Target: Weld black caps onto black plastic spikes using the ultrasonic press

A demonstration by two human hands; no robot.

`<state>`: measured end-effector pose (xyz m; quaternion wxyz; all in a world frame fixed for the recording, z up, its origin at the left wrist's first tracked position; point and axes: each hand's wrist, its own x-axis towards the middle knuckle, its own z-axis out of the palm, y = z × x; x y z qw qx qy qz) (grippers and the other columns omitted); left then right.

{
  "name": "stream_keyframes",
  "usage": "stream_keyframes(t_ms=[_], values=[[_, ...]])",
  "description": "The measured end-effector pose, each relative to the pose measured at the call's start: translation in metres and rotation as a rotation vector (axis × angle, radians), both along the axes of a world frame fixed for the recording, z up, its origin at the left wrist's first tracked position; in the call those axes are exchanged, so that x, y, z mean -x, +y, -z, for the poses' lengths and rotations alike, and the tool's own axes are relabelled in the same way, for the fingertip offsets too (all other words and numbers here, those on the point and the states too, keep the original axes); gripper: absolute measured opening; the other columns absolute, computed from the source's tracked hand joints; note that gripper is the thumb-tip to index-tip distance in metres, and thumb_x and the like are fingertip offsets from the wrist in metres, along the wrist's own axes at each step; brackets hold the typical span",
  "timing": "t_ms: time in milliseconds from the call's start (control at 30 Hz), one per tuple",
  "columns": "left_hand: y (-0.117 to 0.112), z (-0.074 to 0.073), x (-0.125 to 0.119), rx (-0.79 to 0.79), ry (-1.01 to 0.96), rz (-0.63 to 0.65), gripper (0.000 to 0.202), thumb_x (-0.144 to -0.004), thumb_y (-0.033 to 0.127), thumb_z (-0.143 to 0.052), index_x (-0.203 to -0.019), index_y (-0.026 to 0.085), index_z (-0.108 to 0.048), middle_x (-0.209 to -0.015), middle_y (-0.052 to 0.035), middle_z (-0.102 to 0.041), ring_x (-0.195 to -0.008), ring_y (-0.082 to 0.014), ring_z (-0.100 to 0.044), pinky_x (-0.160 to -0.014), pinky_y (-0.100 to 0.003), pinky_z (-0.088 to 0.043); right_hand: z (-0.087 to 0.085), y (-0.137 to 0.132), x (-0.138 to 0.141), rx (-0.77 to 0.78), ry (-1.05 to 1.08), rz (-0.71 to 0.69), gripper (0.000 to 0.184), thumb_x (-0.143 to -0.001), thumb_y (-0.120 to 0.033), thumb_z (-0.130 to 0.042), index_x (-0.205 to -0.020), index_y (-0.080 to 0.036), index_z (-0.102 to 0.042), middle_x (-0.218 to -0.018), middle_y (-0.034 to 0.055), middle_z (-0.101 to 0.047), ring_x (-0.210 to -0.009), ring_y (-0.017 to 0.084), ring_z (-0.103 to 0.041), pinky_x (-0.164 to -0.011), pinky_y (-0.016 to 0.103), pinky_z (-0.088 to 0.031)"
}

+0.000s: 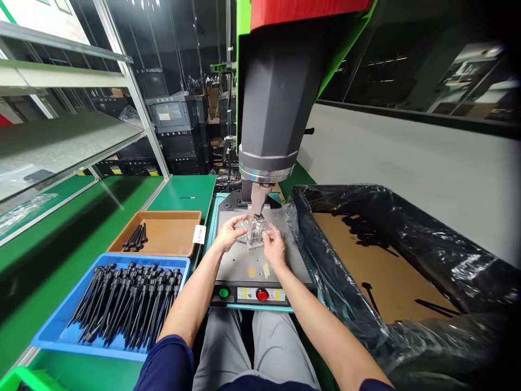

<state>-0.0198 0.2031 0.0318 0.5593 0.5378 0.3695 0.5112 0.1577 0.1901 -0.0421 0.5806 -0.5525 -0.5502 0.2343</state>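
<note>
Under the metal tip of a press (259, 198) both my hands meet at a clear plastic piece (257, 224), which looks like film or a thin bag. My left hand (232, 233) pinches its left side between thumb and fingers. On the other side my right hand (274, 248) has its fingertips closed on the right edge. A small block-like fixture (253, 238) shows through the plastic, on the grey base plate (234, 271). Glare and the film hide what lies inside or beneath it.
At the left, a blue tray (112, 352) holds several black stemmed parts; a brown tray (171, 231) behind it holds a few more. On the right stands a box lined with black plastic (337, 271), with dark parts inside. Green (223, 293) and red (262, 295) buttons sit at the front.
</note>
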Motion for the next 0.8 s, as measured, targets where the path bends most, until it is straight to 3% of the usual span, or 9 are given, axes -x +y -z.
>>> stream_keyframes(t_ms=[100, 200, 333, 433, 567, 667, 800], values=[[0.001, 0.001, -0.002, -0.01, -0.028, -0.011, 0.069, -0.062, 0.022, -0.08, -0.128, 0.02, -0.059, -0.144, -0.012, -0.048, -0.064, -0.006, -0.058, -0.065, -0.025, -0.051, -0.021, 0.014, -0.006, -0.094, -0.132, 0.053, 0.054, -0.083, -0.042, -0.053, -0.129, -0.014, -0.056, -0.124, 0.019, -0.055, -0.102, 0.028, -0.06, -0.088, 0.043, -0.051], [0.002, 0.0, -0.003, 0.002, -0.048, -0.023, 0.075, -0.061, 0.021, -0.08, -0.132, 0.021, -0.056, -0.147, -0.0137, -0.044, -0.062, -0.0065, -0.059, -0.065, -0.026, -0.051, -0.035, 0.031, -0.006, -0.149, -0.234, -0.013, 0.048, -0.081, -0.037, -0.054, -0.124, -0.017, -0.06, -0.126, 0.0166, -0.055, -0.116, 0.031, -0.054, -0.101, 0.048, -0.043], [0.002, -0.005, -0.003, 0.001, -0.057, -0.03, 0.078, -0.062, 0.021, -0.079, -0.135, 0.022, -0.053, -0.145, -0.0149, -0.046, -0.062, -0.0086, -0.061, -0.068, -0.029, -0.052, -0.044, 0.05, -0.001, -0.115, -0.245, -0.13, 0.035, -0.078, -0.038, -0.058, -0.107, -0.021, -0.069, -0.119, 0.0132, -0.06, -0.115, 0.028, -0.055, -0.104, 0.045, -0.041], [0.003, -0.006, -0.002, -0.01, -0.051, -0.041, 0.077, -0.062, 0.023, -0.079, -0.135, 0.023, -0.053, -0.146, -0.0149, -0.045, -0.062, -0.009, -0.062, -0.071, -0.031, -0.052, -0.051, 0.056, 0.001, -0.054, -0.221, -0.133, 0.028, -0.077, -0.038, -0.059, -0.096, -0.021, -0.07, -0.112, 0.0119, -0.064, -0.109, 0.028, -0.058, -0.101, 0.046, -0.044], [0.003, -0.004, -0.002, -0.034, -0.067, -0.052, 0.076, -0.063, 0.023, -0.079, -0.134, 0.024, -0.054, -0.151, -0.0149, -0.039, -0.061, -0.0084, -0.062, -0.069, -0.031, -0.053, -0.064, 0.052, 0.002, -0.12, -0.206, -0.112, 0.026, -0.079, -0.037, -0.056, -0.096, -0.021, -0.068, -0.113, 0.011, -0.064, -0.11, 0.026, -0.057, -0.102, 0.045, -0.041], [0.003, -0.002, -0.003, -0.021, -0.062, -0.061, 0.077, -0.063, 0.023, -0.079, -0.135, 0.023, -0.053, -0.148, -0.0155, -0.042, -0.062, -0.0094, -0.063, -0.068, -0.03, -0.053, -0.071, 0.041, 0.0, -0.184, -0.169, -0.122, 0.027, -0.082, -0.038, -0.054, -0.099, -0.021, -0.066, -0.113, 0.0111, -0.065, -0.112, 0.025, -0.056, -0.103, 0.044, -0.04], [0.002, 0.003, -0.004, 0.003, -0.03, -0.079, 0.079, -0.063, 0.021, -0.077, -0.137, 0.019, -0.05, -0.136, -0.0158, -0.055, -0.062, -0.0101, -0.063, -0.069, -0.028, -0.051, -0.066, 0.015, -0.008, -0.065, 0.003, -0.144, 0.035, -0.078, -0.047, -0.062, -0.1, -0.019, -0.065, -0.114, 0.0139, -0.066, -0.109, 0.029, -0.059, -0.099, 0.047, -0.044]])
